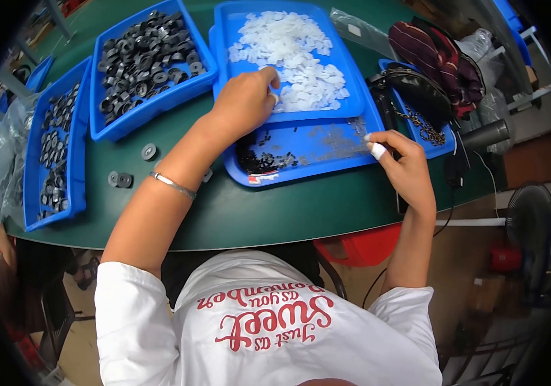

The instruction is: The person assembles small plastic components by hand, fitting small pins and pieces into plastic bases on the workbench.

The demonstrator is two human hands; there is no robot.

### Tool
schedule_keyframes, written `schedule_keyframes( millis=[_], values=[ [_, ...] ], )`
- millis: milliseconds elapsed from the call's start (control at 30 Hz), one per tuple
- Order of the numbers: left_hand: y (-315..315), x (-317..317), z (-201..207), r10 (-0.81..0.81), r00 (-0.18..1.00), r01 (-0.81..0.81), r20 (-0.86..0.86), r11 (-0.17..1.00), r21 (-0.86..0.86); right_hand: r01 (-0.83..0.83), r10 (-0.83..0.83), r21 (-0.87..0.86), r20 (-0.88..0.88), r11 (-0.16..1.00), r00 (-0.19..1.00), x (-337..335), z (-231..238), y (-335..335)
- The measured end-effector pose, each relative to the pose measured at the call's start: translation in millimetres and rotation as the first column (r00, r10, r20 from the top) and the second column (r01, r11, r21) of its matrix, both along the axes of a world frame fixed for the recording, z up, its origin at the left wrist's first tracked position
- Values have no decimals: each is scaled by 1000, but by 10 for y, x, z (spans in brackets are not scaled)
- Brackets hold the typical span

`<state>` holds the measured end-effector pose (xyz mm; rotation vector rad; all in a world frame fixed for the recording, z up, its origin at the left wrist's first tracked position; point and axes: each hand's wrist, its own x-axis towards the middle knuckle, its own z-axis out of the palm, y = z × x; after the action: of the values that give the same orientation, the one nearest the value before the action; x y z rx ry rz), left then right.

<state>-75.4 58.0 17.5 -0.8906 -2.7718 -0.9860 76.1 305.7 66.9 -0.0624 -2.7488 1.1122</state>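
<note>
My left hand (pixel 248 98) reaches into a blue tray (pixel 224 38) heaped with small white translucent plastic pieces (pixel 291 55), its fingertips pinched among them at the heap's near edge. That tray rests on a lower blue tray (pixel 353 157) holding small black parts (pixel 259 157) and a patch of tiny grey ones. My right hand (pixel 404 164) hovers at the lower tray's right rim, fingers curled, a white tape wrap on one fingertip. What it pinches, if anything, is too small to tell. A silver bangle (pixel 172 184) circles my left wrist.
On the green table (pixel 256 212), a blue tray of black rings (pixel 147 58) and another tray of black parts (pixel 56 148) stand at the left. Three loose rings (pixel 130 170) lie near my forearm. A black pouch with a chain (pixel 417 96) and a striped bag (pixel 439 58) sit at the right.
</note>
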Motion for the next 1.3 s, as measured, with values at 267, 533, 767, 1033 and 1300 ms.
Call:
schedule_keyframes(
  millis=[267, 533, 767, 1033, 1300],
  values=[
    [-352, 530, 116, -205, 838, -207, 507, 739, 641, -276, 276, 276, 42, 921, 960, -426, -176, -491],
    [-414, 731, -38, -297, 756, -336, 584, 590, 734, -247, 296, 613, 22, 750, 955, -537, -324, -635],
    [-505, 735, -16, -318, 742, -367, 590, 543, 755, -332, 378, 585, 46, 740, 925, -551, -243, -731],
    [-543, 718, 29, -298, 752, -412, 588, 484, 772, -333, 345, 374, 36, 866, 938, -563, -151, -934],
    [-543, 700, -3, -307, 750, -410, 585, 479, 776, -453, 533, 544, 12, 707, 846, -701, -291, -1180]
  ],
)
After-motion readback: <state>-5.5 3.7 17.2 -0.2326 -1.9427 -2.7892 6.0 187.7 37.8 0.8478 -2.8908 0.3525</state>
